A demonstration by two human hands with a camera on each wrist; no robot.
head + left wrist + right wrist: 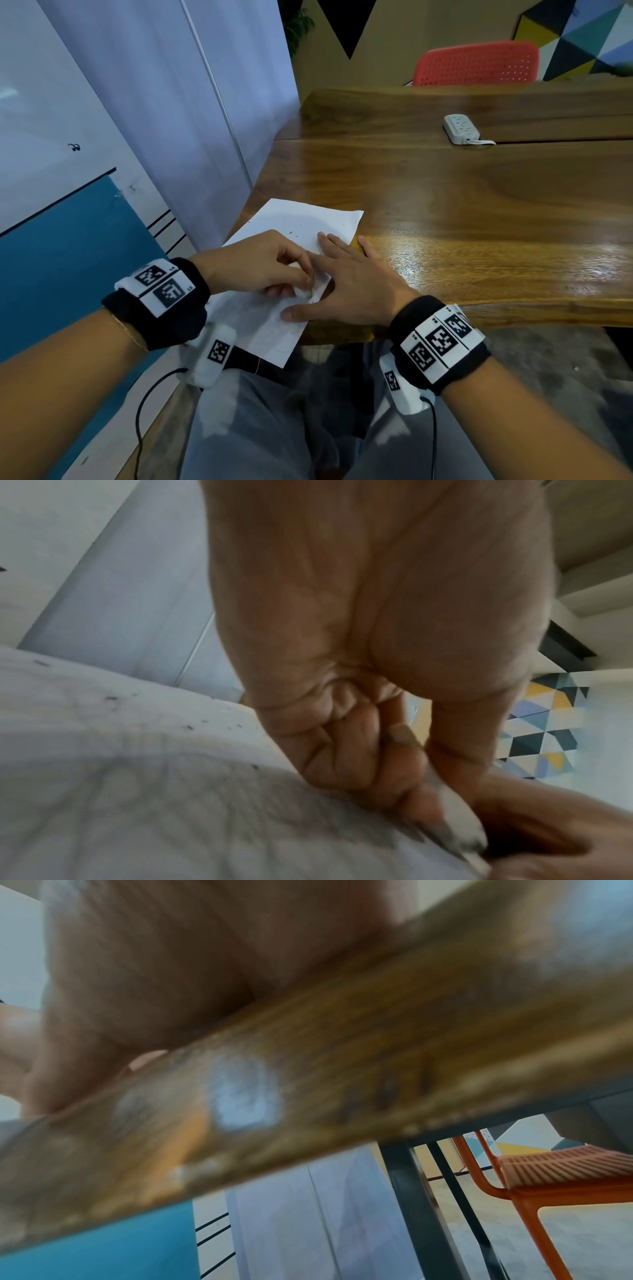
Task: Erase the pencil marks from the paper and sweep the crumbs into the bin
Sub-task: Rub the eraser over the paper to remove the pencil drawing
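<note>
A white sheet of paper (294, 219) lies on the near left corner of the wooden table (462, 212), its near end hanging over the edge. Faint pencil marks and dark eraser crumbs (301, 234) dot it. My left hand (267, 270) pinches a small white eraser (303, 293) against the paper; the left wrist view shows the eraser (459, 821) between curled fingers (342, 750) on the sheet (137, 750). My right hand (346, 281) lies flat with spread fingers, pressing the paper's right edge. No bin is in view.
A white power strip (460, 128) with its cable lies far on the table. A red perforated chair (476, 63) stands behind the table, also visible underneath (548, 1167). A white and blue wall panel (85, 171) runs close on the left. My legs are under the table edge.
</note>
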